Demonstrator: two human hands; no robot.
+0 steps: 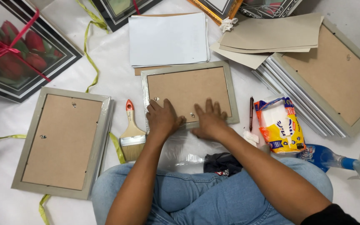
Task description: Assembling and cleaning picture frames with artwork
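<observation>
At the far left, a framed picture of red tulips (19, 54) tied with a red ribbon lies tilted on the white floor covering (113, 79), with a yellow-green ribbon (91, 58) trailing down beside it. Below it a grey picture frame (61, 141) lies face down, its brown backing board up, on top of other frames whose edges show at its right side. Just right of that rests a paintbrush (131, 135) with an orange handle, bristles toward the person's knees. In the middle, a second face-down frame (189, 95) lies straight ahead of the person, below a stack of white sheets (168, 38). The left hand (162, 118) lies flat and spread on the lower left part of its backing board, fingers toward the top; it grasps nothing. The right hand (209, 120) presses flat on the lower edge near the middle, fingers open over the board, close beside a small metal clip, also gripping nothing. Right of the frame lie a dark pen (251, 112), an orange and yellow tissue pack (281, 125), a blue spray bottle (334, 160), and a slanted stack of frames (334, 79) under grey card sheets (271, 35).
</observation>
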